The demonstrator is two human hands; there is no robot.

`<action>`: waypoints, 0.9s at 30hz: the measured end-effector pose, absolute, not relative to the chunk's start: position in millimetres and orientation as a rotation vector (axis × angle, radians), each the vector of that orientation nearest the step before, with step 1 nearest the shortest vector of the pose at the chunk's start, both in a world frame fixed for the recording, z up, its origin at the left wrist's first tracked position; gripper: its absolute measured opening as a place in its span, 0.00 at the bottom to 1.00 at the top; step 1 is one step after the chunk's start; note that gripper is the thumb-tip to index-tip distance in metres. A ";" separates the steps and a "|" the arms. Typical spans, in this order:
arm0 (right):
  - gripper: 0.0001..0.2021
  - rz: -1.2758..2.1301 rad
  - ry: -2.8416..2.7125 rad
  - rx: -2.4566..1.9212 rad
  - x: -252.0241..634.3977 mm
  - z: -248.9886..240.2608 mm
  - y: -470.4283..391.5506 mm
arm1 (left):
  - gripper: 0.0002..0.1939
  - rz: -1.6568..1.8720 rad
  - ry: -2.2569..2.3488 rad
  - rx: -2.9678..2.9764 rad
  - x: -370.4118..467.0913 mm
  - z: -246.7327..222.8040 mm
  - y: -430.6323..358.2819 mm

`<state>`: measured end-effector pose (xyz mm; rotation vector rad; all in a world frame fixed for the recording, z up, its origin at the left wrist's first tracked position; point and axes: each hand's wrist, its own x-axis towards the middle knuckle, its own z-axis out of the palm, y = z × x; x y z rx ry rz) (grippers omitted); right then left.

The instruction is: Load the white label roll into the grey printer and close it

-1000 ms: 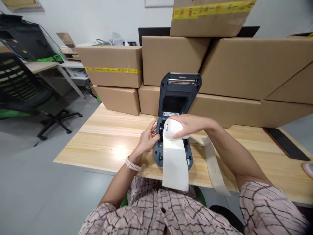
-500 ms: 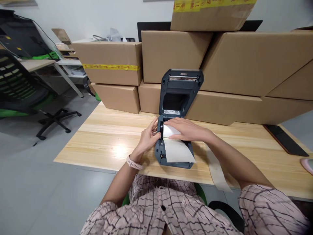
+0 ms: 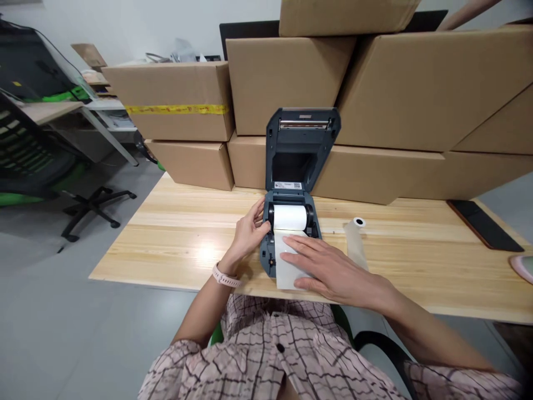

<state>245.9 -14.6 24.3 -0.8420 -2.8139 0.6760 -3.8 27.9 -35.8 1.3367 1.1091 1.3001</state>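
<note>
A dark grey label printer (image 3: pixel 264 256) sits on the table with its lid (image 3: pixel 271 145) raised. Inside, a white label roll (image 3: pixel 290 217) rests between two black holders. Its loose strip (image 3: pixel 285 272) runs toward me over the printer's front edge. My left hand (image 3: pixel 249 233) grips the printer's left side, thumb over the rim near the roll holder and fingers along the outside. Flat on the strip lies my right hand (image 3: pixel 322 266), its fingers apart. To the right, a small roll (image 3: pixel 358 222) with a trailing strip (image 3: pixel 355 247) lies on the table.
Stacked cardboard boxes (image 3: pixel 291 83) stand right behind the printer. A dark phone-like device (image 3: pixel 485 225) lies at the table's right side. Beyond the table's left edge is an office chair (image 3: pixel 37 150). Another person's arm (image 3: pixel 468 12) shows at the top right.
My right hand has moved from the roll toward me, onto the strip, uncovering the roll. The strip now lies straighter over the printer's front. My left hand keeps its place.
</note>
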 end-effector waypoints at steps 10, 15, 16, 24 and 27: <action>0.50 0.635 -2.871 -0.760 246.2 17.9 -25.6 | 0.38 1.292 1.192 1.350 -3.9 -36.1 27.5; 0.54 0.563 -2.913 -0.690 247.7 15.6 -25.7 | 0.38 1.265 1.195 1.366 -4.4 -35.2 28.8; 0.54 0.553 -2.914 -0.687 247.5 15.7 -25.6 | 0.37 1.261 1.196 1.371 -4.3 -34.3 28.8; 0.54 0.590 -2.930 -0.710 244.3 16.5 -24.6 | 0.19 1.459 1.387 1.814 2.8 -17.0 -19.4; 0.53 0.738 -2.924 -0.684 253.7 29.8 -18.0 | 0.13 1.437 1.209 2.069 3.0 -19.5 -52.8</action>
